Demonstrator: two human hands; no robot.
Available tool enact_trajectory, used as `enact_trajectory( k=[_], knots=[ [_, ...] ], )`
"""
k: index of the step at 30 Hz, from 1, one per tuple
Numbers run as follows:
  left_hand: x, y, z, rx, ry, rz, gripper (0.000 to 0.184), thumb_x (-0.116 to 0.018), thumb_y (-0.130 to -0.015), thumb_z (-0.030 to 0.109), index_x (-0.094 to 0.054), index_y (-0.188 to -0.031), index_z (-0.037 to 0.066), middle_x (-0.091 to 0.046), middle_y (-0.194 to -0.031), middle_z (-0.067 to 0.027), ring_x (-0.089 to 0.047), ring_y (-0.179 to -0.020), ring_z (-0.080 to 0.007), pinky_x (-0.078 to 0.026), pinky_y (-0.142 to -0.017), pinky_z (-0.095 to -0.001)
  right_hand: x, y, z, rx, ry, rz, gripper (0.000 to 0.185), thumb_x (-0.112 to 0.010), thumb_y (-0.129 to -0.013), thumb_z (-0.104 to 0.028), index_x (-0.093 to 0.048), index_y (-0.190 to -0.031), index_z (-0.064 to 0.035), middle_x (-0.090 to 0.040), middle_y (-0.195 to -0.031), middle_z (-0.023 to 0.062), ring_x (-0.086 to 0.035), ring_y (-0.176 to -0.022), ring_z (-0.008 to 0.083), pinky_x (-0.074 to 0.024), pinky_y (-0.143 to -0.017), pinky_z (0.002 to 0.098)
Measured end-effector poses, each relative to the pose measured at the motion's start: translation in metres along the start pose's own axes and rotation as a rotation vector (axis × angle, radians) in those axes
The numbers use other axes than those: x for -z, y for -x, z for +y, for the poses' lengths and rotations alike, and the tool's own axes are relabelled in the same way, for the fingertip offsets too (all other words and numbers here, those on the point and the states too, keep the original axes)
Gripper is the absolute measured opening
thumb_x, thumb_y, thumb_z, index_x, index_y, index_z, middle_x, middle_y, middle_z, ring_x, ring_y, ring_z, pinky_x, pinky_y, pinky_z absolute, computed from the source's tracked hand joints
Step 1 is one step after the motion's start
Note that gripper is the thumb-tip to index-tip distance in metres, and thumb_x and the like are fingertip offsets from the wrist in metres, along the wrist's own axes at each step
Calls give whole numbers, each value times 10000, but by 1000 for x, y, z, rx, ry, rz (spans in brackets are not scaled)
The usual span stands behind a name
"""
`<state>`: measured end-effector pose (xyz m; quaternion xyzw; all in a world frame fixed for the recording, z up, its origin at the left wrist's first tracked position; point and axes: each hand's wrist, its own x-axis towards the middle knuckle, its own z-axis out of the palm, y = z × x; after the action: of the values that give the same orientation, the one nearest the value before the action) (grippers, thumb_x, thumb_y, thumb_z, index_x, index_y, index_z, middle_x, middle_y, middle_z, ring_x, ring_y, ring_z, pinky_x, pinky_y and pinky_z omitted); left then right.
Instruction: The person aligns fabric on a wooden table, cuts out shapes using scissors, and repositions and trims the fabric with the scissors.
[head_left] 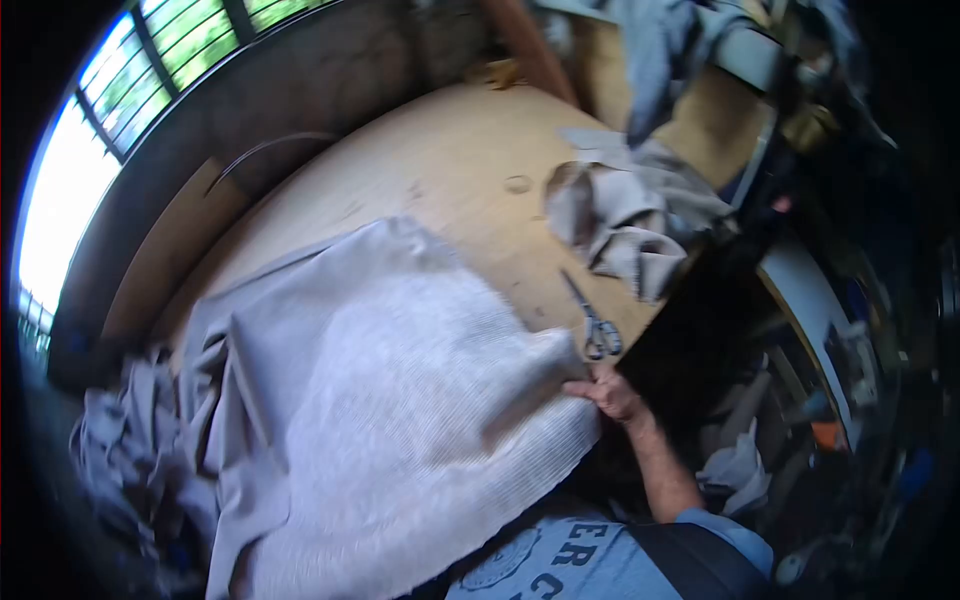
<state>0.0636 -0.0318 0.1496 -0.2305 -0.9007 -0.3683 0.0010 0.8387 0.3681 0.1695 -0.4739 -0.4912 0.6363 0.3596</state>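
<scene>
A large piece of light grey fabric (400,370), ribbed in its middle, lies spread over the wooden table. At its right edge my right hand (613,394) is closed, with the thumb and fingers gripping the cloth. Just beyond that hand, a pair of scissors (598,330) with dark handles rests on the tabletop, its blades pointing away from me. The fabric's left side falls in folds and bunches up. My left hand does not show in the view.
The wooden table (470,140) has a curved far edge along a wall. Crumpled beige cloth (625,215) lies at its right side. More cloth (125,440) is heaped at the far left. A barred window (150,70) is at upper left. Clutter fills the dark right side.
</scene>
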Motion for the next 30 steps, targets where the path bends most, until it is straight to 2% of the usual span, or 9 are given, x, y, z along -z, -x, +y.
enact_trajectory(
  k=[2,7,14,16,20,21,24,28,30],
  knots=[
    [37,-2,-46,30,74,79,348,-594,-965,183,-596,-1233,-38,-653,-1188,-168,-599,-1145,-245,-473,-993,-350,-21,-32,14,-86,272,178,244,-641,-905,-96,-670,-1112,31,-696,-1044,54,-618,-973,160,-467,-902,307],
    [-38,-38,21,105,311,238,391,-599,-982,279,-611,-1224,-28,-658,-1097,-104,-603,-1009,-190,-470,-913,-315,-47,-99,15,423,51,238,253,-586,-890,-24,-649,-1132,17,-692,-1056,73,-625,-940,128,-480,-868,270],
    [-182,-134,10,223,121,-58,673,-742,-859,380,-548,-1290,-99,-618,-1250,-240,-599,-1140,-305,-449,-1008,-378,-86,-282,-5,377,120,297,167,-671,-907,-112,-634,-1039,-15,-634,-884,-13,-558,-783,65,-446,-722,213],
    [-220,-145,12,168,18,-20,781,-773,-815,423,-512,-1325,-109,-588,-1299,-272,-579,-1195,-349,-430,-1040,-402,-110,-353,-19,474,291,316,268,-696,-881,-131,-618,-1095,11,-617,-834,-5,-540,-756,64,-445,-717,216],
    [-297,-140,63,396,-101,-119,1006,-786,-722,581,-415,-1426,-34,-567,-1322,-296,-562,-1231,-401,-446,-1031,-439,-138,-507,6,438,721,279,764,-783,-763,-190,-442,-1391,82,-633,-1175,213,-615,-1062,247,-486,-933,350],
    [-299,-133,87,380,-104,-122,970,-781,-731,575,-435,-1415,-20,-587,-1308,-277,-590,-1196,-396,-465,-1008,-439,-150,-527,9,265,718,167,857,-805,-734,-204,-398,-1426,95,-549,-1334,262,-559,-1208,304,-453,-1016,387],
    [-310,-128,70,316,-127,-95,660,-741,-810,473,-557,-1354,149,-678,-1163,-224,-657,-1063,-393,-524,-902,-454,-179,-584,42,27,678,-175,714,-849,-664,-185,-551,-1266,57,-656,-1192,203,-644,-1066,305,-500,-958,418],
    [-320,-121,80,325,-136,-70,379,-680,-863,324,-670,-1167,98,-698,-1100,-194,-677,-1007,-357,-532,-863,-443,-226,-586,72,-41,445,-379,496,-719,-749,-61,-592,-1218,34,-692,-1047,138,-669,-890,259,-538,-818,397],
    [-345,-104,87,37,81,-163,271,-645,-871,216,-689,-1074,41,-711,-1011,-167,-690,-913,-318,-543,-823,-403,-251,-551,89,-135,424,-580,392,-682,-763,-67,-636,-1142,21,-695,-990,120,-656,-834,226,-534,-767,375]
  ],
)
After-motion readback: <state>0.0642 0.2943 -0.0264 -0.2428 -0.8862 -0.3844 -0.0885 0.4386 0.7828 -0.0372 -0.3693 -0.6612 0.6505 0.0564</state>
